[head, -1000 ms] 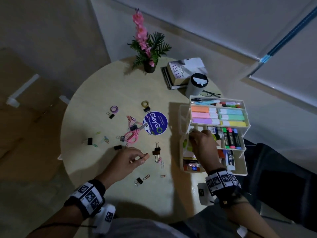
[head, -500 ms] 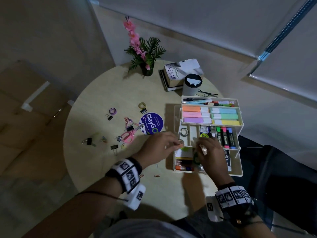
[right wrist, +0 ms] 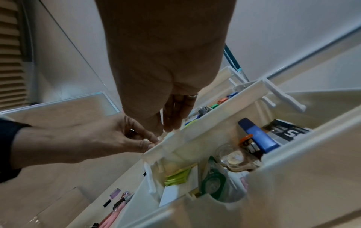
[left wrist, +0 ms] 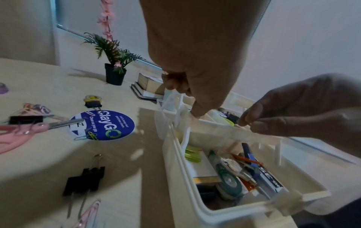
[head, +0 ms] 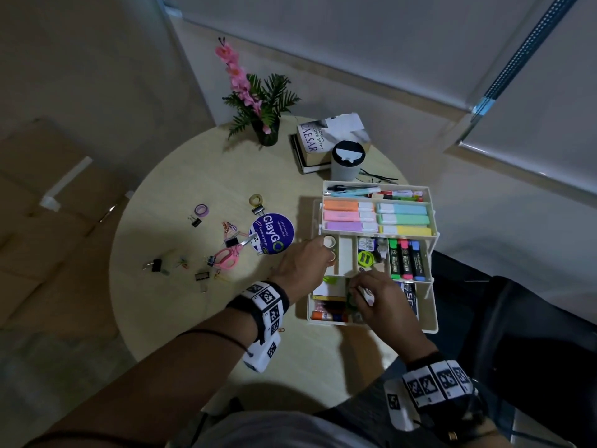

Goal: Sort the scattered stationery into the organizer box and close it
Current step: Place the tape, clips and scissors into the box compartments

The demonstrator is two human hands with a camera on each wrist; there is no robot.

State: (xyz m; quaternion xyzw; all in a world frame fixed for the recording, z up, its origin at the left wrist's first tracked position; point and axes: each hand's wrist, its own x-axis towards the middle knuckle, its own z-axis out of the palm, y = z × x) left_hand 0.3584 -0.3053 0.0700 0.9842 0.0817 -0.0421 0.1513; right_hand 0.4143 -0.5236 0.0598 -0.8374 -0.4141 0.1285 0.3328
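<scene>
The white tiered organizer box (head: 433, 318) stands open at the table's right, with highlighters and markers in its upper trays. My left hand (head: 324, 253) is at the left corner of the middle tray (head: 347, 253), thumb and forefinger pinched on a small pale piece that is mostly hidden. In the right wrist view that left hand (right wrist: 154, 142) meets the tray's corner. My right hand (head: 358, 287) holds the same tray's front rim (left wrist: 218, 132), above the bottom compartment with tape dispenser and glue. Pink scissors (head: 227, 255), binder clips (head: 156, 264), paper clips (head: 228, 227) and tape rolls (head: 202, 209) lie scattered to the left.
A round blue sticker (head: 273, 233) lies beside the box. At the table's back stand a potted pink flower (head: 266, 130), stacked books (head: 318, 143) and a white cup (head: 347, 161). My dark-clad legs are under the table's right edge.
My left hand has moved from the table's middle to the box with the small piece pinched in it. My right hand slid from the middle tray's inside to its front rim.
</scene>
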